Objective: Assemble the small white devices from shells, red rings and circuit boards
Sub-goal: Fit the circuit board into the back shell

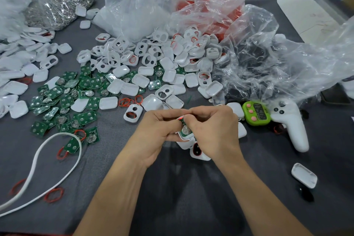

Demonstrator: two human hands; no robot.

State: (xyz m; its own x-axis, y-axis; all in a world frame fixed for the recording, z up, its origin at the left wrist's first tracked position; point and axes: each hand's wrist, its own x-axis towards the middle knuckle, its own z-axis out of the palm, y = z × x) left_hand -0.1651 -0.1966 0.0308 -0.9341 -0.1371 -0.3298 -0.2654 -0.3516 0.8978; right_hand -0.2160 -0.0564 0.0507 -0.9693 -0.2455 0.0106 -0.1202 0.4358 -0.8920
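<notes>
Nearest me, low in the frame, my two forearms come in to meet at centre over the grey table (pixel 172 197). My left hand (pixel 159 130) and right hand (pixel 212 130) are both curled round one device (pixel 185 131), pinching it from either side. It sits right between the fingertips. Its green board and silver coin cell face up inside the white shell, and a bit of red shows at its top edge. Just under my right hand lies a finished shell with red ring (pixel 198 151), partly hidden by the hand. A white cable (pixel 38 159) loops across the lower left, and a lone shell half (pixel 304 174) lies at lower right. To the right of my hands are a green timer (pixel 256 113) and, beside it, a white controller (pixel 291 126). Left of centre is the scatter of circuit boards (pixel 67 99), with loose red rings (pixel 130 101) near them. Beyond, the heap of white shells (pixel 153 57) spreads across the middle. Farthest off are a clear plastic bag (pixel 134 5), a bag with red contents (pixel 206 11) and, at upper left, a bag of metal parts (pixel 57 9).
</notes>
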